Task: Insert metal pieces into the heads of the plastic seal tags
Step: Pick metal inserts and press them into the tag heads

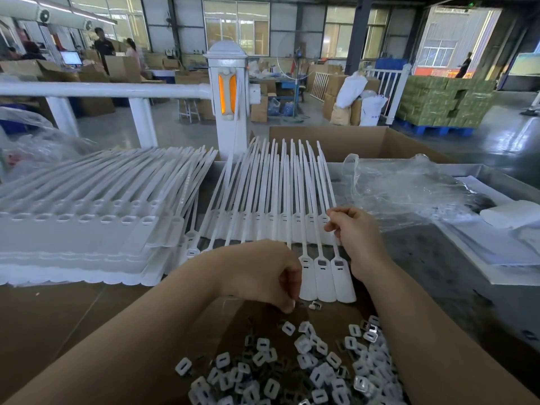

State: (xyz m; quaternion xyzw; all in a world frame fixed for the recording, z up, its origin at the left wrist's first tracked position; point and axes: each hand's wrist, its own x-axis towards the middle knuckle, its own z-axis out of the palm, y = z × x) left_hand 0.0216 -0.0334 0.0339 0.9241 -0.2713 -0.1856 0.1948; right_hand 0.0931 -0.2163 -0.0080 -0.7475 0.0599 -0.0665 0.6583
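Note:
A strip of joined white plastic seal tags (324,276) lies in front of me, heads near, tails fanned away. My left hand (263,273) covers its left part with fingers curled, fingertips down at the tags' lower edge; whether they pinch something I cannot tell. One metal piece (315,306) lies just right of those fingertips. My right hand (355,232) pinches the thin tails of the rightmost tags. A heap of small metal pieces (306,363) with slotted faces fills the cardboard below my arms.
A tall stack of tag strips (81,229) sits to the left. Crumpled clear plastic bags (409,188) lie at right on the metal table (438,258). An open cardboard box (350,141) and a white railing post (230,92) stand behind.

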